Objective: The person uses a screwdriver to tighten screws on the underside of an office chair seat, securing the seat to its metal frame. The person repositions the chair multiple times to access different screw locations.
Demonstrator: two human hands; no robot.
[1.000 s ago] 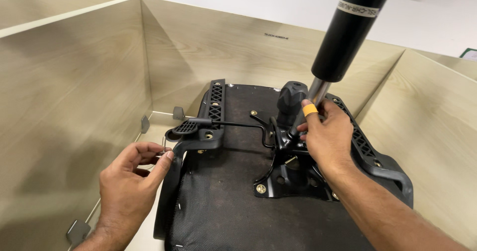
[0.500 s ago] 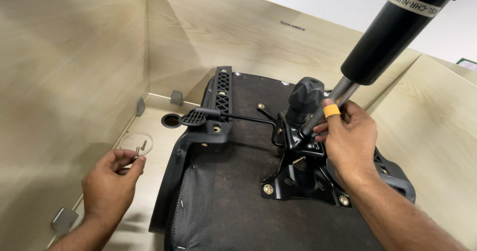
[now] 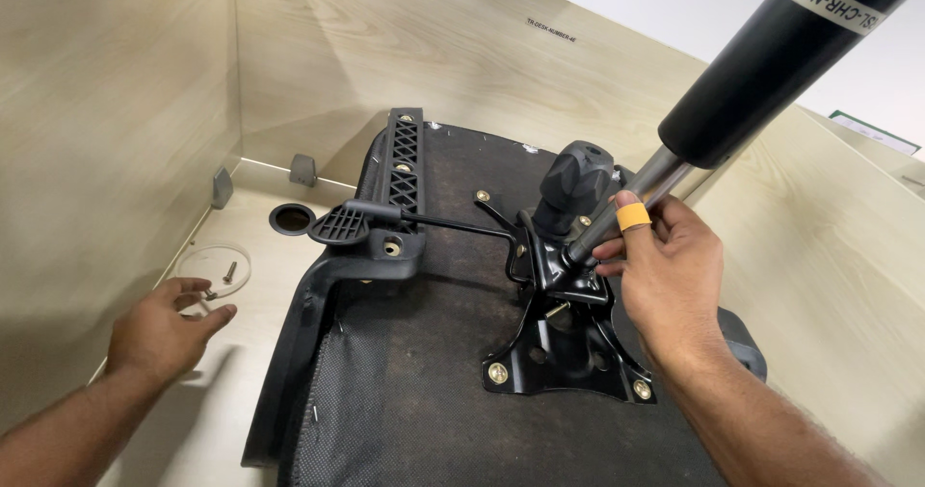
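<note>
— So, what lies around the upturned chair seat [image 3: 434, 391]?
— Wooden desk walls [image 3: 116, 111], a black round cap [image 3: 291, 219], a clear ring [image 3: 220, 261] with a screw [image 3: 229, 272] inside it.
— And the left hand [image 3: 164, 331]?
— Fingers loosely spread, touching a small screw [image 3: 208, 295] on the desk just beside that ring.
— The right hand [image 3: 665, 280]?
— Closed around the gas cylinder's metal rod [image 3: 636, 193], where it enters the black mechanism plate [image 3: 568, 352] bolted to the seat.

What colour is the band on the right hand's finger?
Yellow-orange. The band sits on a finger of the right hand, clearest in the head view.
</note>
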